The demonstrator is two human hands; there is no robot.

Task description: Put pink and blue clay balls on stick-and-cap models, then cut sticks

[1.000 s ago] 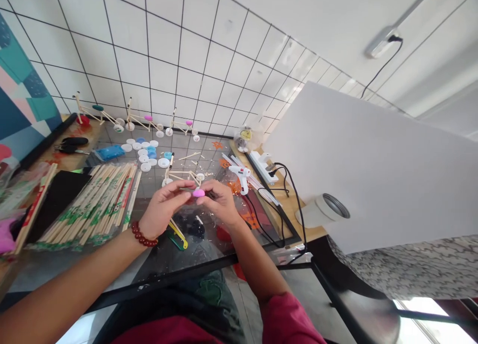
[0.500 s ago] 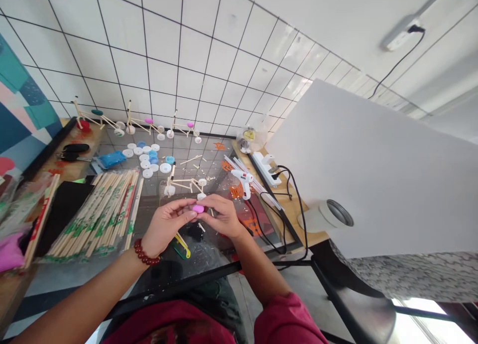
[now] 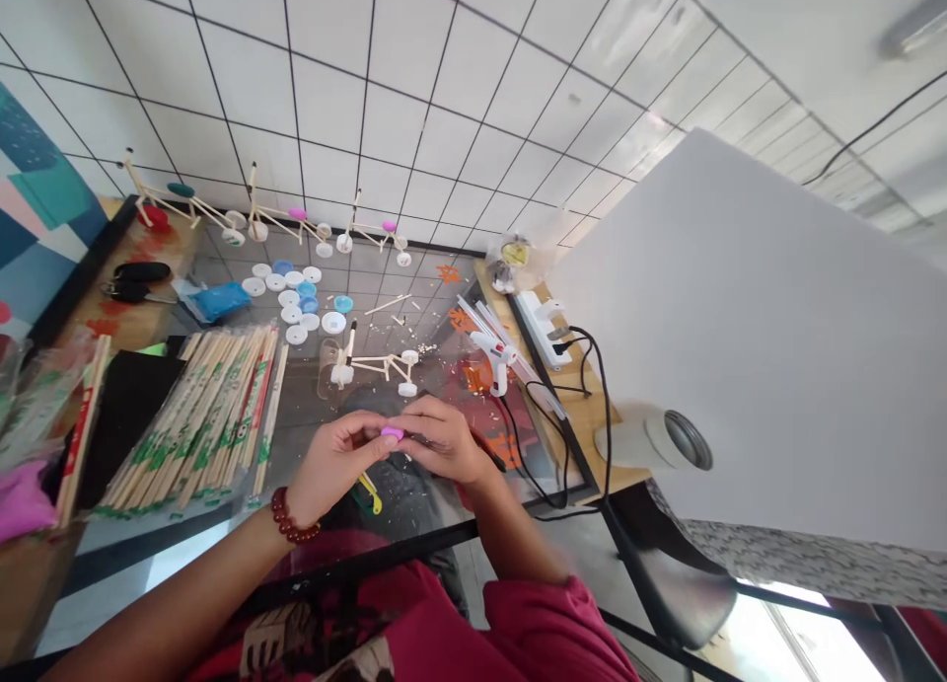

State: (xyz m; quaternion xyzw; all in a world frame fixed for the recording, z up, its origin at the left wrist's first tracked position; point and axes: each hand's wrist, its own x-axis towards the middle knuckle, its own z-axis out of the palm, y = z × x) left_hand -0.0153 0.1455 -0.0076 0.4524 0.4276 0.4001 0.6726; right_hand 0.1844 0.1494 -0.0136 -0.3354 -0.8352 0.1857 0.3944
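A small lump of pink modelling clay (image 3: 392, 432) is pinched between the fingertips of both hands, above the near part of the dark glass tabletop. My left hand (image 3: 336, 462) grips it from the left, thumb below and fingers above. From the right, my right hand (image 3: 442, 439) presses on it with closed fingers. Just beyond the hands stands a small tricycle model (image 3: 381, 364) of wooden sticks with white bottle-cap wheels and no seat. A yellow-handled cutter (image 3: 372, 494) lies below the hands, partly covered.
Three similar models, including one with a green seat (image 3: 181, 189), line the wall. Loose bottle caps (image 3: 291, 314) lie left of centre. Packs of chopsticks (image 3: 196, 420) cover the left side. A white glue gun (image 3: 495, 361), power strip (image 3: 544, 329) and black cables are at right.
The camera view has shifted, so the hands now appear slightly lower and the tricycle model shows more fully. The pink clay looks flatter and stays between the fingertips.
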